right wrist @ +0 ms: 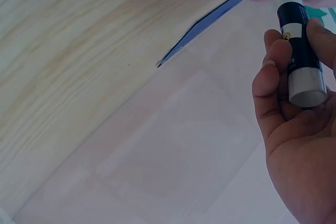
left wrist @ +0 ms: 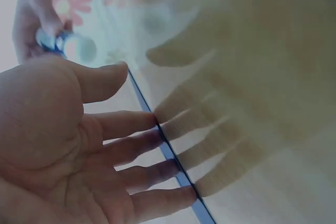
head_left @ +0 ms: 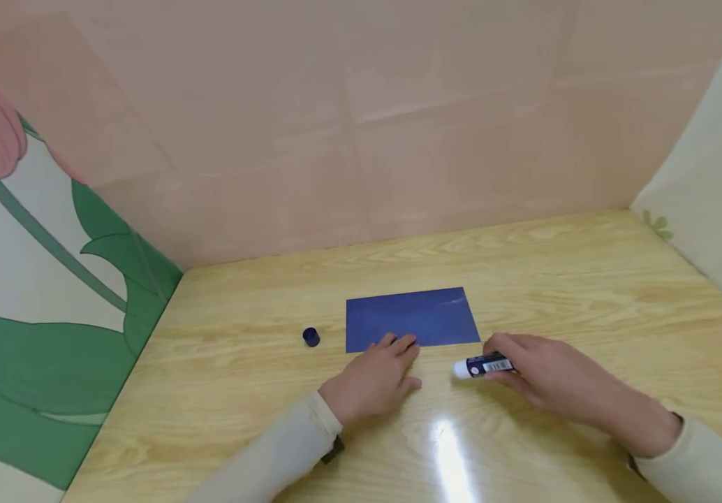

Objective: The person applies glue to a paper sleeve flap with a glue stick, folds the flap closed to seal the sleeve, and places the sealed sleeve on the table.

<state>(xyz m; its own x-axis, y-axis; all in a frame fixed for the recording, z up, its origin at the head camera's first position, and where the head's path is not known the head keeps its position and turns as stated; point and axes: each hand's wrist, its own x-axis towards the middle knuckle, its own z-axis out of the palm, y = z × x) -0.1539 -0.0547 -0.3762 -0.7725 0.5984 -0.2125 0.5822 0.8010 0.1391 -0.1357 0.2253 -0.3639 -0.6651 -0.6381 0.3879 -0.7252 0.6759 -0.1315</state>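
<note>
A dark blue rectangular sheet lies flat on the wooden table. Along its near edge my left hand rests with extended fingers, the tips touching the sheet. My right hand grips an uncapped glue stick, its white end pointing left, just off the sheet's near right corner. In the right wrist view the glue stick sits between thumb and curled fingers, with a dark label around its middle. A small dark blue cap stands on the table, left of the sheet.
The wooden table meets a pinkish covered wall behind. A panel with a painted tulip stands on the left, and a pale panel with small flower prints on the right. Glare shines near the front.
</note>
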